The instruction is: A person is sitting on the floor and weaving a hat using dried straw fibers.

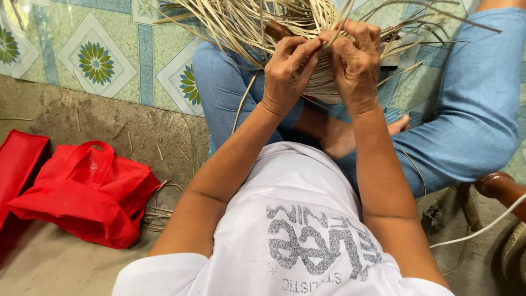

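At my seven o'clock a red bag (87, 189) lies on the floor. At twelve, over my knees, my left hand (287, 68) and right hand (356, 63) pinch strips of the half-woven basket (323, 82); I'd judge even, tight tension matters here.

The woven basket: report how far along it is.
Done: a band of the woven basket looks tightly interlaced below the hands. In hand: the left hand and right hand pinch strips at its edge. Left: many loose strips fan out unwoven above, so much remains.
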